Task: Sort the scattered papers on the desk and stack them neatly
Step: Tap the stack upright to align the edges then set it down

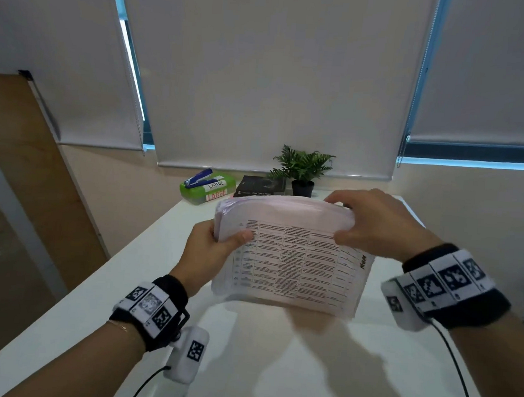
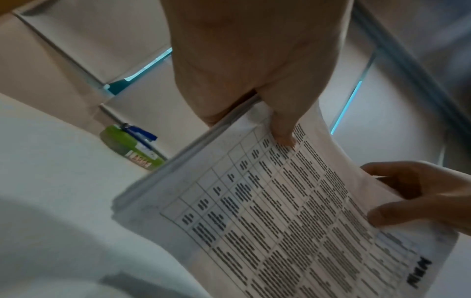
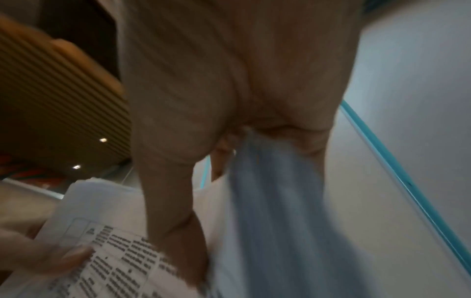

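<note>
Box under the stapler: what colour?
Green box, white and red LARGE labels; head view shows it best.

The stack of papers [image 1: 293,261] was thin matt paper printed with black tables. The desk [image 1: 275,368] looked smooth, matt white. The box [image 1: 207,192] was glossy green plastic; the door panel [image 1: 25,184] looked like wood.

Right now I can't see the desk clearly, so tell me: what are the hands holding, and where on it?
Both grip one stack of papers: the left hand pinches its left edge, the right hand its upper right corner.
</note>
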Available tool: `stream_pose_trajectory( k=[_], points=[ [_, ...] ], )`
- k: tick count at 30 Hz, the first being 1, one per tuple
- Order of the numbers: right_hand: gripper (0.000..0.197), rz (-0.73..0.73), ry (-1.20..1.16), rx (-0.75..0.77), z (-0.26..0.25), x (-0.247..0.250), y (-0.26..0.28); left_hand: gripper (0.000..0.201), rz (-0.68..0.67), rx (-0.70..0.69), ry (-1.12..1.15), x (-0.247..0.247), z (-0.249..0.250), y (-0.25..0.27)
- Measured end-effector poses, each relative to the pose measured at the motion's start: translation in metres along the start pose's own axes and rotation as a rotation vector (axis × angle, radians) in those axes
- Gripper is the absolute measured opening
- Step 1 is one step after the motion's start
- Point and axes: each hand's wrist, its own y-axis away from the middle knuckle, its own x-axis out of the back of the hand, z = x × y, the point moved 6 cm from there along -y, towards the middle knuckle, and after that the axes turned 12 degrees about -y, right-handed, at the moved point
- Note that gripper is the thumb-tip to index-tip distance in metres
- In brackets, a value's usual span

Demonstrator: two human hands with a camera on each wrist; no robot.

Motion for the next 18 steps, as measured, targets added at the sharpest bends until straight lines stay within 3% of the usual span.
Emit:
stream_pose_trajectory(
  k=[3, 7, 11, 13, 18],
  points=[
    [0.046, -0.092, 0.107, 0.056, -0.017, 0.001, -0.014, 0.012, 0.026, -0.143, 0.003, -0.005, 0.032, -0.002],
    [0.039, -0.099, -0.286, 0.183, -0.035, -0.004, -0.019, 0.014, -0.023, -0.307, -0.092, -0.015, 0.078, -0.006],
    [0.032, -0.084, -0.598, 0.195, -0.029, 0.004, -0.008, 0.027, -0.182, -0.218, -0.159, 0.001, 0.089, -0.013],
    [0.031, -0.025, -0.774, 0.181, -0.019, 0.011, -0.001, 0.032, -0.189, -0.173, -0.153, 0.019, 0.083, -0.018],
    [0.037, 0.172, -1.038, 0.181, -0.006, 0.009, 0.006, 0.048, -0.140, -0.056, 0.335, 0.034, 0.061, -0.024]
  ],
)
